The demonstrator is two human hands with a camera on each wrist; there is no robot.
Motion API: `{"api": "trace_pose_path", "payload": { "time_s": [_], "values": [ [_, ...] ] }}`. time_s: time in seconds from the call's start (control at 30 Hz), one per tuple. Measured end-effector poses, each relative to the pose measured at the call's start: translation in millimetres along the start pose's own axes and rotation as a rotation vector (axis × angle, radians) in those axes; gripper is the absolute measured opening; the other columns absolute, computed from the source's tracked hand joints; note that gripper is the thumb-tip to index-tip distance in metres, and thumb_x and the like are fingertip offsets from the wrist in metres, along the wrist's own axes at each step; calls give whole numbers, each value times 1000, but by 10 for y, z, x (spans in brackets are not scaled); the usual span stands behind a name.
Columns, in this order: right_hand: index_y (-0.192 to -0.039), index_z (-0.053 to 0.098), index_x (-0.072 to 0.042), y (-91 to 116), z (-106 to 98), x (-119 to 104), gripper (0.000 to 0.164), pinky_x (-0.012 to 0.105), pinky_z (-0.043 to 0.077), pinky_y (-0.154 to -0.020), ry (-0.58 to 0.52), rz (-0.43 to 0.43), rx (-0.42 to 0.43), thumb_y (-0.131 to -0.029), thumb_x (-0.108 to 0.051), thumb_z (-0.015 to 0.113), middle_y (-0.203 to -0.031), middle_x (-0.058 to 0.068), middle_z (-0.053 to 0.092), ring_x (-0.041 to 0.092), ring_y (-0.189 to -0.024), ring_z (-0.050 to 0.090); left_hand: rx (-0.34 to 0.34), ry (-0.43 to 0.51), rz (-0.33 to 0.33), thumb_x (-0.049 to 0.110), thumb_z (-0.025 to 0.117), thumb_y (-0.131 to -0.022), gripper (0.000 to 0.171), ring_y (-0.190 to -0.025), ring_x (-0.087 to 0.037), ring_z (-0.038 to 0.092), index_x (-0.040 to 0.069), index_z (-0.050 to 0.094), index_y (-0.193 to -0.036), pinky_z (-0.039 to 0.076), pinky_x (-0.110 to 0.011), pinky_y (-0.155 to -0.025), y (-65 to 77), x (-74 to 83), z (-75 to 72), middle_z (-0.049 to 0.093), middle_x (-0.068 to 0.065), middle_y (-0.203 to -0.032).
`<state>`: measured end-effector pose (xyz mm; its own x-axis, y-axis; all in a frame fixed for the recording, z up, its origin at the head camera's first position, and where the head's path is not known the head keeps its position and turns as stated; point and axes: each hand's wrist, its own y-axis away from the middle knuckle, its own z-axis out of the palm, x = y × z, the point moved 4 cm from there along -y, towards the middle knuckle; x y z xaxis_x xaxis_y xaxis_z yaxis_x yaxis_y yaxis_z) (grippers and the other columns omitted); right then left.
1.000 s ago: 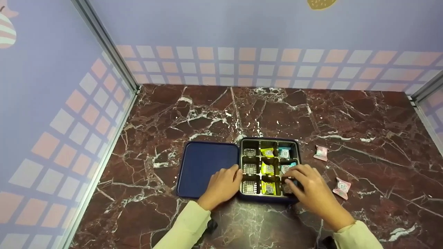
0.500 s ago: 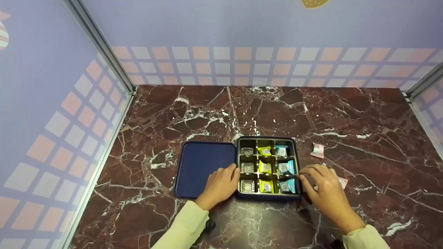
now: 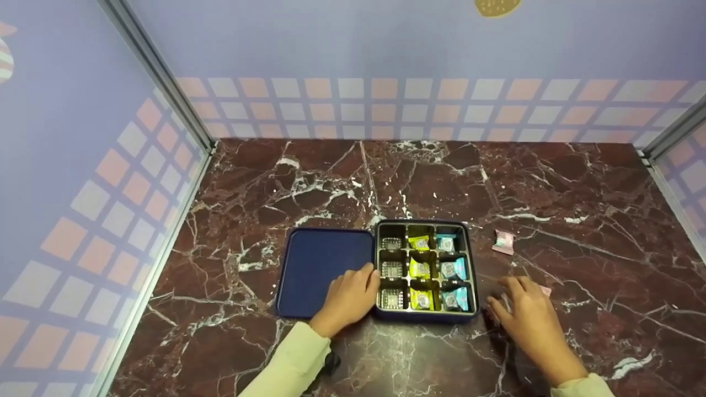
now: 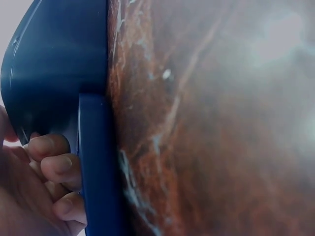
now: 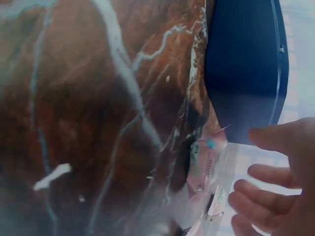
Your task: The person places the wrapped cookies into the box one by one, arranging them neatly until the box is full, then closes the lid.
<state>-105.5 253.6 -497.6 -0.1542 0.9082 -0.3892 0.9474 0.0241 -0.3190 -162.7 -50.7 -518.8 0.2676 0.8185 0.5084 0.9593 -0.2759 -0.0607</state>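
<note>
A dark blue tin (image 3: 426, 316) with a nine-compartment tray lies open in the head view. Its left column shows bare ribbed bottoms, the middle column holds yellow wrapped candies (image 3: 420, 268) and the right column blue ones (image 3: 453, 268). My left hand (image 3: 348, 295) grips the tin's left side, thumb at the rim and curled fingers against the outer wall, over the blue lid (image 3: 322, 270). Right of the tin, my right hand (image 3: 524, 309) hovers with loosely bent fingers, nothing between them. Pink wrapped candies lie near it, one candy (image 5: 206, 162) right before the fingers, another (image 3: 545, 290) partly hidden behind the hand.
Another pink candy (image 3: 503, 242) lies farther back, right of the tin. The marble-patterned table (image 3: 309, 182) ends at a purple back wall (image 3: 353, 44) with checks. A side wall (image 3: 83, 220) stands at the left.
My right hand has moved from the tin's front right compartment out to the table at the right. A blue candy now shows in that compartment. The left hand stays put.
</note>
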Motion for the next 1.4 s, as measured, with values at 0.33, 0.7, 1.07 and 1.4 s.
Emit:
{"api": "trace_pose_path", "payload": {
  "time_s": [0.33, 0.7, 1.07, 1.4],
  "values": [
    [-114, 56, 6, 104, 101, 74, 57, 60, 47, -83, 26, 98, -204, -75, -28, 81, -102, 26, 58, 43, -92, 59, -8, 2, -6, 32, 39, -102, 29, -57, -27, 60, 18, 52, -80, 40, -38, -49, 29, -22, 27, 52, -2, -61],
    [-116, 57, 8, 97, 85, 60, 60, 55, 50, -81, -13, 49, -194, -69, -18, 84, -98, 23, 63, 37, -83, 63, -1, -4, 12, 31, 39, -102, 29, -56, -27, 59, 18, 50, -78, 36, -37, -47, 19, -10, -15, 50, -1, -59],
    [-117, 58, 1, 55, -28, 50, 49, 60, 49, -78, -22, 71, -130, -76, -15, 80, -101, 25, 68, 48, -87, 65, 0, -7, 14, 32, 38, -102, 29, -60, -31, 63, 17, 51, -80, 39, -40, -48, 6, 13, -22, 55, -5, -62],
    [-110, 60, 0, -27, -132, 37, 41, 58, 50, -80, -44, 70, -88, -77, -14, 80, -98, 24, 69, 42, -89, 67, -1, -9, 22, 31, 38, -102, 30, -59, -30, 62, 17, 51, -80, 40, -39, -49, 3, 17, -3, 54, -4, -61]
  ]
}}
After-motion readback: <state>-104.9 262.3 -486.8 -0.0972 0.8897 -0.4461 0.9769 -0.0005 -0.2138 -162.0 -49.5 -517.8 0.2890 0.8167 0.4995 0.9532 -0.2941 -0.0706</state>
